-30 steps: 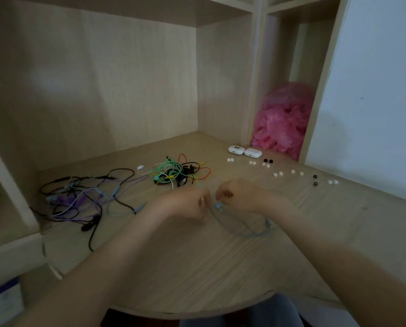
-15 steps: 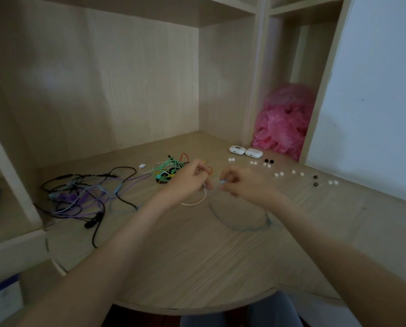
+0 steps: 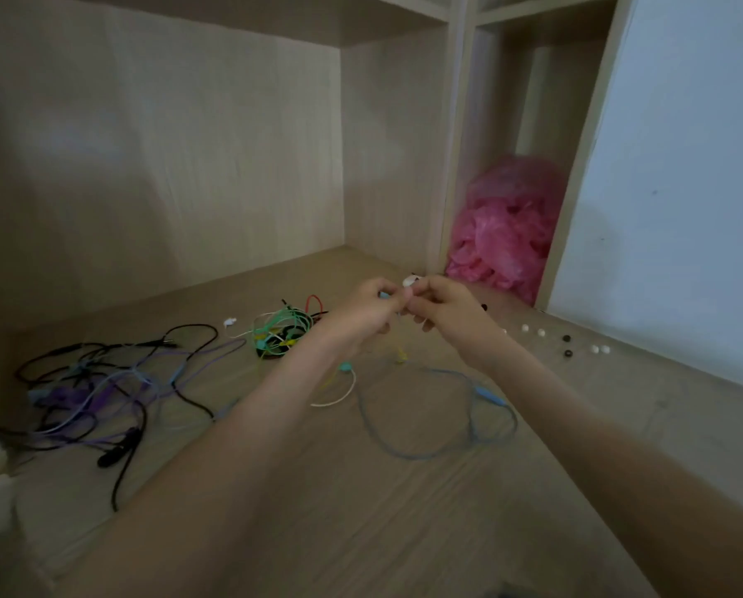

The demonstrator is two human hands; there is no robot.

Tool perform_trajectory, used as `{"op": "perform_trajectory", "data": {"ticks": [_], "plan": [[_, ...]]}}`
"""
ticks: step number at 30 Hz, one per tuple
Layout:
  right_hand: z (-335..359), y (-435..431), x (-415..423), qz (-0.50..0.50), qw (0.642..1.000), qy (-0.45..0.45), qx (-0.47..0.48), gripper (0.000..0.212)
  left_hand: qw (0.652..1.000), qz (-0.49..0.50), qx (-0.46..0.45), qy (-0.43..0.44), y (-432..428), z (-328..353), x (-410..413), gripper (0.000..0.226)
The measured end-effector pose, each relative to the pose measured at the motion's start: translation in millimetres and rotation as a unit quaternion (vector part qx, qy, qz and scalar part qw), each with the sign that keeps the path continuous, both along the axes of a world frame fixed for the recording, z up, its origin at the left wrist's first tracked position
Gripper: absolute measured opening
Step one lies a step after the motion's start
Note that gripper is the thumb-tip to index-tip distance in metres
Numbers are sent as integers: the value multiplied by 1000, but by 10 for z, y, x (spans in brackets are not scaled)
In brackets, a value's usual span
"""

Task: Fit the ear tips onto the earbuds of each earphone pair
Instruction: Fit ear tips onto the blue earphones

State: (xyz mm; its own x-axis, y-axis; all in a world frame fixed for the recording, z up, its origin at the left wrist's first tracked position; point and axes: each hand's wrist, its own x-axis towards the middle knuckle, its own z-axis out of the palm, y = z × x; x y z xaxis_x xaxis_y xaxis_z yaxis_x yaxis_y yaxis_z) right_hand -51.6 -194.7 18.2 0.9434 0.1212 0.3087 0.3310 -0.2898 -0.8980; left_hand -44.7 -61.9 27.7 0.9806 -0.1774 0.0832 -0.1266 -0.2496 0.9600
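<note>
The blue cable (image 3: 417, 457) lies looped on the counter (image 3: 361, 520), just under my wrists. Above it, my left hand (image 3: 361, 315) has a narrow grip pinching the pale blue earbud (image 3: 385, 296). My right hand (image 3: 447, 310), fingers curled tight, pinches at the same earbud; whether a tip sits between them I cannot tell. Beyond, loose ear tips (image 3: 541, 333) dot the counter on the right, with tangled earphones (image 3: 281, 332) on the left.
</note>
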Motion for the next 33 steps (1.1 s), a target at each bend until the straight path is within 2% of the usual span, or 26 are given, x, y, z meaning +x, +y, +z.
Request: {"op": "perform_trajectory", "data": {"ticks": [4,7,8,10,11,13,16,20,23,27,30,33], "plan": [[-11,-109,344,42,999,23,-18,8,1000,6,-2,-13,16,-35,296,23],[-105,-200,793,-5,993,33,-117,12,999,47,5,14,58,-57,569,25],[-153,-232,966,-24,981,25,-190,14,998,55,6,23,65,-71,668,25],[-247,-258,1206,-22,935,25,-354,30,997,58,7,45,62,-107,817,24],[-305,-254,1307,-10,915,43,-400,39,996,59,15,59,49,-135,883,24],[-429,-233,1473,-8,893,50,-448,46,994,66,40,75,11,-191,970,24],[-575,-207,1682,-25,872,20,-488,41,993,60,45,86,-20,-247,1070,23],[-629,-185,1755,-59,869,-27,-491,29,993,59,46,93,-18,-257,1062,23],[-660,-171,1755,-61,882,-32,-466,21,995,84,5,57,-21,-261,1006,18],[-667,-179,1639,-75,896,-24,-436,21,998,61,-21,23,46,-172,816,21],[-572,-144,1510,-89,938,-13,-336,15,998,47,-28,33,118,-121,628,22],[-373,-13,1254,-58,976,17,-211,32,995,40,-72,59,168,-127,410,20]]}}
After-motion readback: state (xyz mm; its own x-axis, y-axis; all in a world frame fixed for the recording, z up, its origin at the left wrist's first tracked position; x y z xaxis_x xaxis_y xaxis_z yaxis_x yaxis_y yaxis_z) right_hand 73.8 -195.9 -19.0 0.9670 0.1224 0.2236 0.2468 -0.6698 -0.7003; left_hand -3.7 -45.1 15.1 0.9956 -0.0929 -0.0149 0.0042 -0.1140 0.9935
